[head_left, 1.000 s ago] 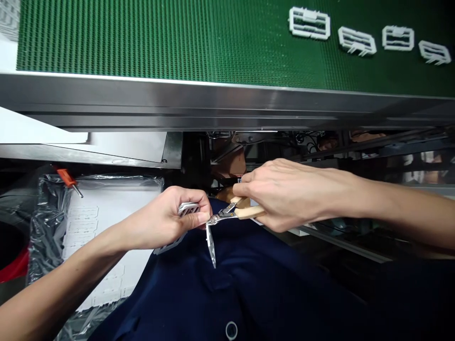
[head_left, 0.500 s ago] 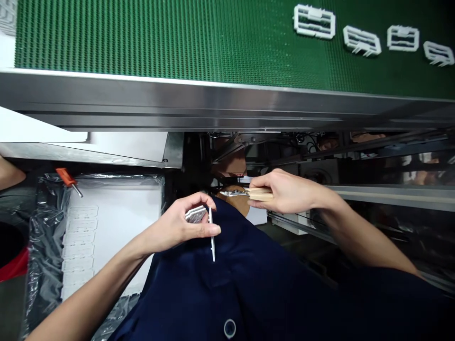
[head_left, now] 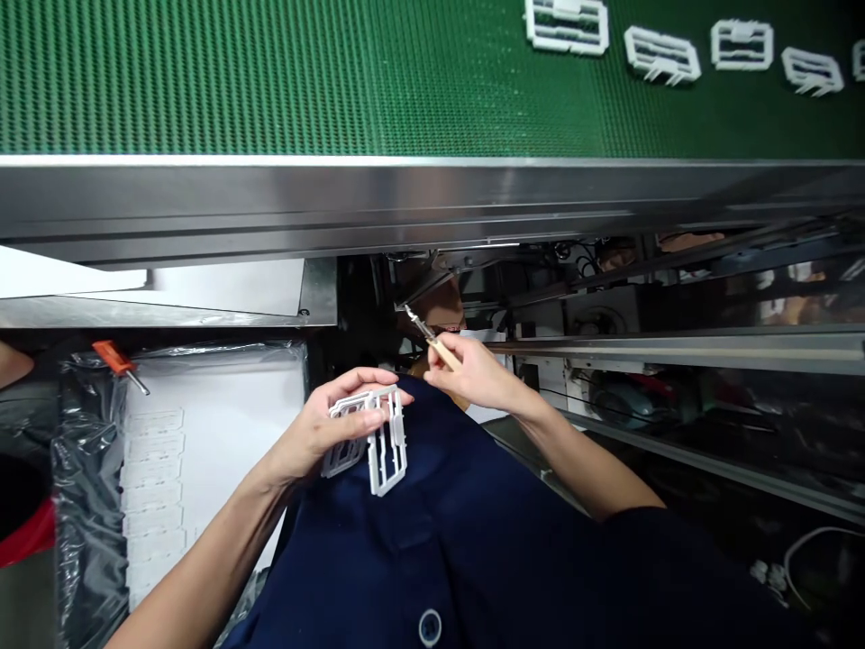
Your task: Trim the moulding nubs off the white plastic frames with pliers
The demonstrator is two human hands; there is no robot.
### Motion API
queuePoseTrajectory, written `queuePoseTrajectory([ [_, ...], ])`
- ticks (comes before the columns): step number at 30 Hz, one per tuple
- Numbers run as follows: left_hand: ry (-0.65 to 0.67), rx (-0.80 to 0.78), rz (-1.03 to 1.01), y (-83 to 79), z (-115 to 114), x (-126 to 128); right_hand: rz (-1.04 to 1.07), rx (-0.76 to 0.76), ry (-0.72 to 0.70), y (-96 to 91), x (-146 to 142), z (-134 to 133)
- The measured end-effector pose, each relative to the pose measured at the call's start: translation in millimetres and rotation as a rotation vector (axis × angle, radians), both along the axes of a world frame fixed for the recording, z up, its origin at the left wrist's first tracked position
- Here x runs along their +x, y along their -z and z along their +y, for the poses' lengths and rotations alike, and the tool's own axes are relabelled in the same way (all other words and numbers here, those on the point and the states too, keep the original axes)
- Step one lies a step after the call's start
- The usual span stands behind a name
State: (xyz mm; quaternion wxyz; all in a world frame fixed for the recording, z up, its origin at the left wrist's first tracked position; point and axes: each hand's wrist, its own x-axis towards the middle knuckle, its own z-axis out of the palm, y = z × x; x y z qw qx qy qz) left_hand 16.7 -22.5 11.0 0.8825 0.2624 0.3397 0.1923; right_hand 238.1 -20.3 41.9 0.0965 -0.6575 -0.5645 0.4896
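Left hand [head_left: 314, 434] grip clenched on two white plastic frames [head_left: 374, 451], long axis running away from the body; right hand [head_left: 478, 374], nearer the frames' top end, pinches a craft knife [head_left: 442, 351], tip up-left.

From my screen, the left hand [head_left: 314, 433] covers part of the white plastic frames [head_left: 387, 442] it holds, and the right hand [head_left: 477, 377] hides much of the wooden-handled tool [head_left: 442, 351], whose tip is too small to read (annoying from here). On the green belt [head_left: 270, 72], one loose frame [head_left: 566, 25] runs off the top edge, another frame [head_left: 859, 59] off the right, and the machinery [head_left: 514, 293] below sits in deep shadow.
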Motion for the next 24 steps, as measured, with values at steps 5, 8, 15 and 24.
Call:
queuePoseTrajectory([
  [5, -0.156, -0.137, -0.070, 15.1, -0.4, 1.4, -0.136, 0.137, -0.072, -6.3, 13.4, -0.9],
  [8, -0.223, -0.164, -0.095, 18.3, -3.3, 4.9, -0.167, 0.221, -0.189, -11.6, 10.2, -4.5],
  [15, -0.212, -0.210, -0.080, 12.2, -6.2, 4.9, -0.321, 0.297, -0.461, -21.2, 10.4, -7.9],
  [24, -0.123, -0.192, -0.055, 7.4, -3.8, 2.2, -0.373, 0.264, -0.590, -24.1, 14.3, 0.7],
])
